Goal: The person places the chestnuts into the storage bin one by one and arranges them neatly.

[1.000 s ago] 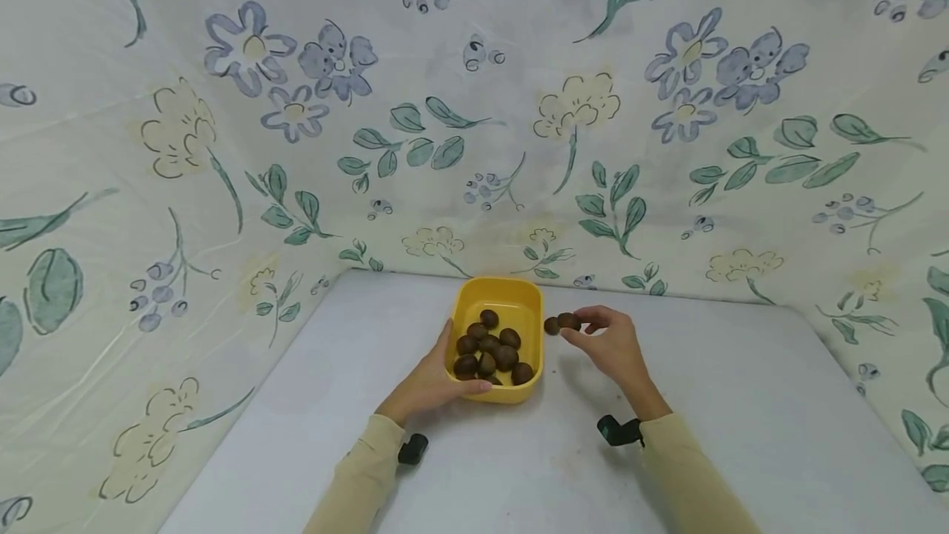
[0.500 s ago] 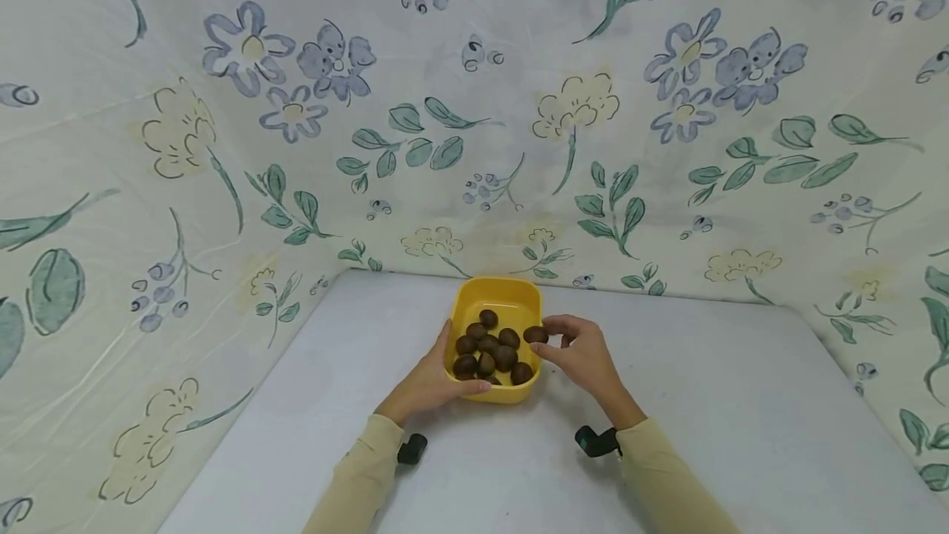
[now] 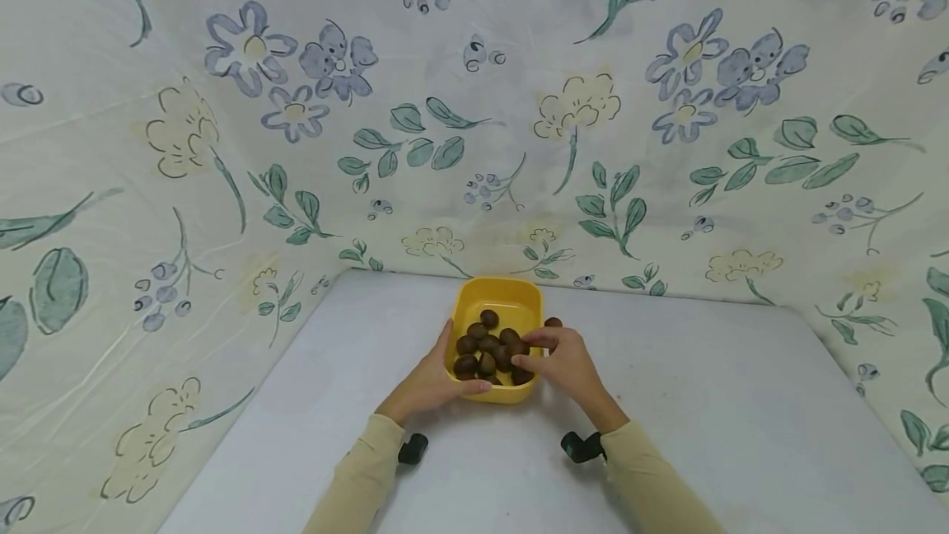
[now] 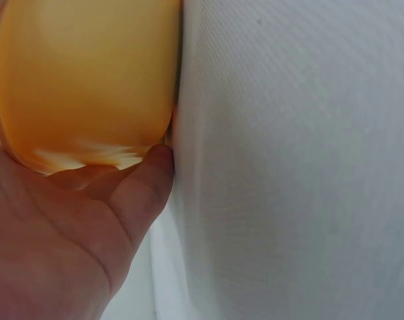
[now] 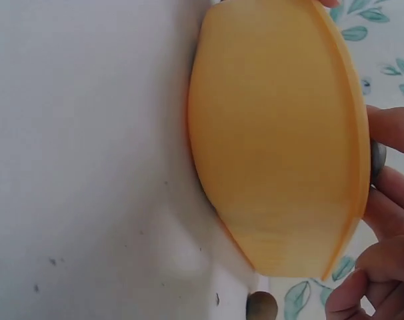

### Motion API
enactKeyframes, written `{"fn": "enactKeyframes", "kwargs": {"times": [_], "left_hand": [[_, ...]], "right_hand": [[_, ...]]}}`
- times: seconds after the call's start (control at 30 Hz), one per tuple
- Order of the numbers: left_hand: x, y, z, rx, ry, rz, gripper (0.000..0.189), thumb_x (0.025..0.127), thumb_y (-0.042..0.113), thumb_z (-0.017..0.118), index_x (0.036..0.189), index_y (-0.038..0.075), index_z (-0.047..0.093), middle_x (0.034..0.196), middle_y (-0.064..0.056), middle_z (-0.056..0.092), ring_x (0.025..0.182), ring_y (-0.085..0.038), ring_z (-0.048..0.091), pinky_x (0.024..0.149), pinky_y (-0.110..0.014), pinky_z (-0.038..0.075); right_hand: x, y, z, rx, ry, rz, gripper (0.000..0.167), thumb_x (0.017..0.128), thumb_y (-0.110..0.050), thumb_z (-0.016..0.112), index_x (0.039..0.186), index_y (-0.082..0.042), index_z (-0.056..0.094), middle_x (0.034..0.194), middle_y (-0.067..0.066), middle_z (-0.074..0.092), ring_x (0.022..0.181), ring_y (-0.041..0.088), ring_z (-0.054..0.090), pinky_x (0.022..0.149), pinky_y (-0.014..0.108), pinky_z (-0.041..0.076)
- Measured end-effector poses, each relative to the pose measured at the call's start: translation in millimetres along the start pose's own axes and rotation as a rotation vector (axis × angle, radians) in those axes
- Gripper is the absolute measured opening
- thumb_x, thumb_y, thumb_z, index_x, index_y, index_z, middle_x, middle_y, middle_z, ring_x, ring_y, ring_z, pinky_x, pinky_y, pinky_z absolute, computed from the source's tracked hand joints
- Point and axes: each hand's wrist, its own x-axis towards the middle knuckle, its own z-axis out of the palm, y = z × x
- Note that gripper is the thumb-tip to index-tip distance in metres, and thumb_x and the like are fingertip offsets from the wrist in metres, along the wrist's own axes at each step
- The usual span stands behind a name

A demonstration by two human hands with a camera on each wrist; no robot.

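Note:
A yellow plastic container [image 3: 522, 316] stands on the white table, holding several round dark-brown nuts [image 3: 477, 331]. My left hand [image 3: 426, 384] grips its left side and near corner, the thumb on the near rim; in the left wrist view, fingers curl against the yellow wall [image 4: 89, 80]. Over the right rim reaches my right hand [image 3: 574, 365], thumb and fingers pinching one brown nut [image 3: 521, 348] just above the others. Its dark edge also shows past the rim in the right wrist view. Another nut [image 3: 553, 322] lies on the table outside, right of the container.
The white table [image 3: 704, 402] reaches back to a flower-printed cloth [image 3: 504, 105], which hangs behind and at the sides. A small black wrist camera [image 3: 413, 449] sits at the left wrist, another black camera [image 3: 581, 447] at the right.
My right hand has picked up a nut from beside the container and carried it left, over the rim and among the nuts. My left hand and the container have stayed put.

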Motion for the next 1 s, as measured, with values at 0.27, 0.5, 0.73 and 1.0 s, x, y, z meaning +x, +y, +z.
{"fn": "enactKeyframes", "kwargs": {"times": [0.27,0.5,0.73,1.0], "left_hand": [[1.7,-0.1,0.9,0.005,-0.006,-0.004,0.134,0.075,0.054,0.088,0.168,0.023,-0.004,0.175,-0.012,0.016,0.158,-0.040,0.027,0.125,-0.067,0.026],[1.8,-0.6,0.9,0.010,-0.004,-0.007,0.135,0.075,0.056,0.088,0.168,0.021,-0.004,0.175,-0.013,0.015,0.159,-0.040,0.026,0.125,-0.067,0.026],[2.6,-3.4,1.7,0.014,-0.007,-0.003,0.136,0.075,0.057,0.088,0.168,0.020,-0.005,0.175,-0.013,0.014,0.159,-0.040,0.025,0.125,-0.066,0.026],[3.0,-2.9,0.0,0.005,-0.005,0.024,0.136,0.075,0.054,0.088,0.168,0.020,-0.004,0.175,-0.013,0.015,0.158,-0.038,0.027,0.126,-0.065,0.026]], "right_hand": [[0.5,1.0,9.5,-0.020,-0.058,0.067,0.030,0.079,-0.022,0.091,0.105,-0.010,0.079,0.110,0.007,0.079,0.107,0.026,0.072,0.090,0.039,0.064],[1.9,-1.8,13.3,-0.096,-0.098,0.044,0.031,0.078,-0.018,0.092,0.104,-0.007,0.079,0.106,0.008,0.079,0.106,0.028,0.074,0.094,0.043,0.063],[1.2,-2.9,19.2,-0.155,-0.119,0.061,0.028,0.076,-0.019,0.093,0.098,-0.010,0.079,0.101,0.004,0.080,0.102,0.025,0.075,0.092,0.042,0.062],[2.0,-6.4,19.9,-0.183,-0.118,0.052,0.027,0.075,-0.019,0.093,0.096,-0.009,0.079,0.099,0.005,0.080,0.099,0.025,0.075,0.089,0.042,0.062]]}}
